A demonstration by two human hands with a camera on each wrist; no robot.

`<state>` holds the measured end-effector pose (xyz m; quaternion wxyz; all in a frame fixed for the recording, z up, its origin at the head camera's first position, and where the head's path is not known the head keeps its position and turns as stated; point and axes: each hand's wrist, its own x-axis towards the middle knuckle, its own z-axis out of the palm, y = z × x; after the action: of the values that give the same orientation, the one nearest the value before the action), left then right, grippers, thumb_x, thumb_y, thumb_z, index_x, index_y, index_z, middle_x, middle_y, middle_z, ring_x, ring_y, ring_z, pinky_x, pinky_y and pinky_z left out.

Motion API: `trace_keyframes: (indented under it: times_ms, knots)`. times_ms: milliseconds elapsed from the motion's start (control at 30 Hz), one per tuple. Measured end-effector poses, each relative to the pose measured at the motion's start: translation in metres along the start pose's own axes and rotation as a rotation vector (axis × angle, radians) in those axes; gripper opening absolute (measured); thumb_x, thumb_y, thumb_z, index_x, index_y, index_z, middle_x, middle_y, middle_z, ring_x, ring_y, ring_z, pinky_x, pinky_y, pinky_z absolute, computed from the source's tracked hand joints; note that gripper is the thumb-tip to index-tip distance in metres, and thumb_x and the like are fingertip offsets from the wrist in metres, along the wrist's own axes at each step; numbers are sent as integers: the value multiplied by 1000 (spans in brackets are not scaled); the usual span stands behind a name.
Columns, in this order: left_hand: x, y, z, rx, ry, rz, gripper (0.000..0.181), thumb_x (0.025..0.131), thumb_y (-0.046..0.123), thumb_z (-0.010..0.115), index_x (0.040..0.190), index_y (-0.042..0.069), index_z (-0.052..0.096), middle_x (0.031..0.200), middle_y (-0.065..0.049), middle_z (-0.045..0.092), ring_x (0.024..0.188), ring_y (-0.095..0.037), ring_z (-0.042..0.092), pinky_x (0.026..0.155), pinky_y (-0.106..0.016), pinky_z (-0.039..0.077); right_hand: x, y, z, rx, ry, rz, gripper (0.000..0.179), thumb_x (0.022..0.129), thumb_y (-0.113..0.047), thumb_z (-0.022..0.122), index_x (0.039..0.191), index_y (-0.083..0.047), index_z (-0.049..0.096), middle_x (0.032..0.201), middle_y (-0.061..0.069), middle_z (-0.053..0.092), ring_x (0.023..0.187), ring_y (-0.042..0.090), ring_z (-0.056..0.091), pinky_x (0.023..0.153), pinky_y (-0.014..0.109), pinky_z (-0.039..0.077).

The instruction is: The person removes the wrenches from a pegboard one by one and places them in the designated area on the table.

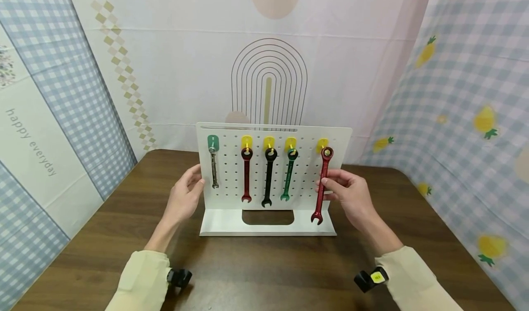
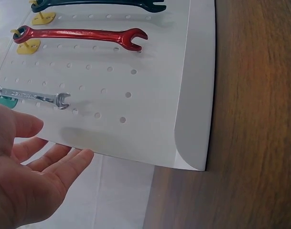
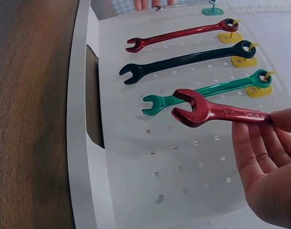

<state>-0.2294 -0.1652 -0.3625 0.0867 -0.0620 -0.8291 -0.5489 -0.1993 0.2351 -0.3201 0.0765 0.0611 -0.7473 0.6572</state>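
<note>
My right hand [image 1: 356, 195] pinches a large red combination wrench [image 1: 322, 187] between thumb and fingers, its open end downward. The wrench's ring end is in front of the rightmost yellow hook [image 1: 322, 143]; whether the hook passes through it I cannot tell. My left hand [image 1: 183, 194] is at the left edge of the white pegboard [image 1: 231, 196], fingers loosely spread and thumb apart; contact is unclear. On the board hang a small silver wrench [image 1: 214, 167], another red wrench [image 1: 246, 175], a black wrench [image 1: 269, 178] and a green wrench [image 1: 289, 175].
The pegboard stands upright on its white base [image 1: 223, 227], which has a cut-out in the middle. Under it is a brown wooden table [image 1: 264, 269]. Printed cloth curtains [image 1: 186, 72] rise behind and on both sides.
</note>
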Motion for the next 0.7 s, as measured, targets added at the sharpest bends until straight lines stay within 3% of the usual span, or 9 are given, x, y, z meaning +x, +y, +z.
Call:
trace_keyframes:
  times_ms: [333,467,567,700]
  knots:
    - [0,-1,0,-3,-5,11,52,112,16,48,162,9,38,147,-26,58,141,-45,54,120,-59,43,-4,-5,-7,106,-2,-21,25,102,-2,68,121,12,64,91,3,79,84,17,79,76,33,67]
    - [-1,0,0,-7,-15,3,53,112,17,48,163,9,37,148,-26,57,143,-45,52,120,-59,43,-8,-5,-13,129,-15,-25,11,102,-3,68,112,-1,73,91,2,80,84,16,79,76,32,67]
    - [-2,2,0,-7,-17,-5,54,112,18,48,163,9,36,149,-26,56,143,-45,52,120,-59,43,-9,-7,-17,140,-24,-27,11,102,-3,68,108,-8,75,90,0,80,83,16,79,75,32,67]
    - [-2,3,0,-4,-17,-5,54,112,19,49,164,9,35,149,-26,56,142,-45,53,120,-60,44,-11,-9,-24,161,-33,-23,12,102,-4,69,112,-2,74,91,1,81,83,17,80,75,32,67]
